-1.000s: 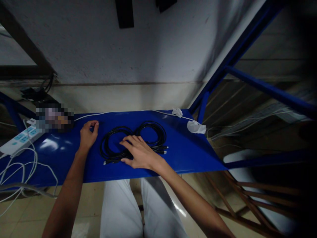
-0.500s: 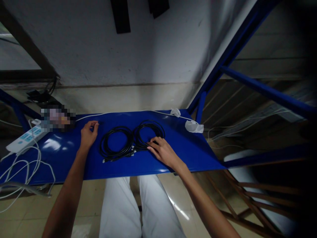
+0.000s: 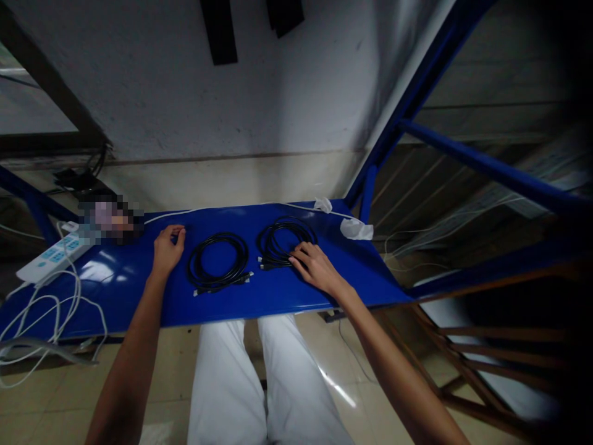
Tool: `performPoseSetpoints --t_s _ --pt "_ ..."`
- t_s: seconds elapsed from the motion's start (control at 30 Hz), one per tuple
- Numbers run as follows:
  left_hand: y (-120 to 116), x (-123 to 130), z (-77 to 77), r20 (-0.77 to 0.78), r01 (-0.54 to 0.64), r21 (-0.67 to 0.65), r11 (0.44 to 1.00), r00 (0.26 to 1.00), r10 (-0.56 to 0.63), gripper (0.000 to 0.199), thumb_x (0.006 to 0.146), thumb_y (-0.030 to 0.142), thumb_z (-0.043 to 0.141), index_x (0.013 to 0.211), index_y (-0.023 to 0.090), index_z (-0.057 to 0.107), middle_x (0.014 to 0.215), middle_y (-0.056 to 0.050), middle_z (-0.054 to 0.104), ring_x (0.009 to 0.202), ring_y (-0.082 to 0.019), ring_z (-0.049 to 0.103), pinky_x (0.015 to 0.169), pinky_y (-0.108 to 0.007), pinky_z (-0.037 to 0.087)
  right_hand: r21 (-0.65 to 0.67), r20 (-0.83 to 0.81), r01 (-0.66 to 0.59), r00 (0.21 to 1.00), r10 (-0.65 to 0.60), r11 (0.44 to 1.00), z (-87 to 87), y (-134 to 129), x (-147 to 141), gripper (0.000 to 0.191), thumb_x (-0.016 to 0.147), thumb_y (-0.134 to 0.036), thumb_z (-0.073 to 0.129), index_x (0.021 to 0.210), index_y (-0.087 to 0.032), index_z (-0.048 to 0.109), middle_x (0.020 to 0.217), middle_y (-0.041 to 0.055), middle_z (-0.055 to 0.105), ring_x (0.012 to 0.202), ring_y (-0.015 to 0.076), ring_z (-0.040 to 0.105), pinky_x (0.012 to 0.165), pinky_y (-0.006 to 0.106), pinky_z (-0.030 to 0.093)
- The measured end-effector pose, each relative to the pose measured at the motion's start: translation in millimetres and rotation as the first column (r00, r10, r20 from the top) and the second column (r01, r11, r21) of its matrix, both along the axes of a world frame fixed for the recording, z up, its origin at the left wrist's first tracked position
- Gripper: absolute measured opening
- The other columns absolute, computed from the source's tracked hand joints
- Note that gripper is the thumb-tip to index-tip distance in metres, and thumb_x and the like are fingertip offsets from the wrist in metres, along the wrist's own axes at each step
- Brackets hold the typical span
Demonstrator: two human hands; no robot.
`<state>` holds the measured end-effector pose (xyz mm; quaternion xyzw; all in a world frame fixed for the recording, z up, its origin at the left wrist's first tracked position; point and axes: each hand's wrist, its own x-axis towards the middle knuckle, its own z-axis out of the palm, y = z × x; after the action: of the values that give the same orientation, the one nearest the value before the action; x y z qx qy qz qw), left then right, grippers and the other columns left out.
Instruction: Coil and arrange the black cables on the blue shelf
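Two coiled black cables lie side by side on the blue table (image 3: 259,303). The left coil (image 3: 191,262) rests flat, its plug ends with pale tips on the near side. My right hand (image 3: 315,266) is on the near right edge of the right coil (image 3: 264,244), thumb and fingers closed over its strands. Part of that coil is hidden under the hand, and its plug ends point left. To the left of the left coil, my left hand (image 3: 167,250) hovers at the tabletop, fingers loosely curled with a gap to the thumb and nothing visible in them.
A white power strip (image 3: 55,256) and tangled white cords (image 3: 60,309) occupy the left end. A thin white cord (image 3: 208,209) runs along the back edge, passing crumpled white pieces (image 3: 356,230). Blue frame bars (image 3: 370,191) rise at right, beside a wooden chair (image 3: 504,358).
The right coil has slid right with my right hand, leaving a gap between the two coils. My left hand stays near the same spot. The view has shifted slightly.
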<state>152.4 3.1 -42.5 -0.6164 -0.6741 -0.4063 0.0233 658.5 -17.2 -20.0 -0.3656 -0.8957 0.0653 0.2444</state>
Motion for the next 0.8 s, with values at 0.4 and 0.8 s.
performPoseSetpoints --t_s 0.4,0.8 --pt "1.4 -5.4 -3.4 0.015 -0.001 -0.014 1.000 1.000 0.001 0.039 0.101 0.050 0.058 0.114 0.017 0.073 0.106 -0.012 0.079 0.100 -0.027 0.075 0.096 -0.041 0.058 0.005 -0.096 0.041 0.995 -0.040 0.999 -10.3 -4.0 -0.3 0.019 0.117 -0.036 0.047 0.113 -0.023 0.060 0.105 0.0117 0.072 0.097 0.0294 0.067 0.090 0.044 0.053" --pt "-1.9 -1.1 0.4 0.033 -0.012 -0.024 1.000 0.999 0.012 0.034 0.100 0.046 0.060 0.113 0.017 0.074 0.105 -0.011 0.079 0.099 -0.027 0.075 0.094 -0.040 0.058 -0.082 -0.229 0.065 0.970 -0.082 0.994 -12.1 -4.9 1.7 0.007 0.114 -0.031 0.055 0.113 -0.023 0.055 0.108 0.0132 0.069 0.097 0.0306 0.070 0.088 0.045 0.057"
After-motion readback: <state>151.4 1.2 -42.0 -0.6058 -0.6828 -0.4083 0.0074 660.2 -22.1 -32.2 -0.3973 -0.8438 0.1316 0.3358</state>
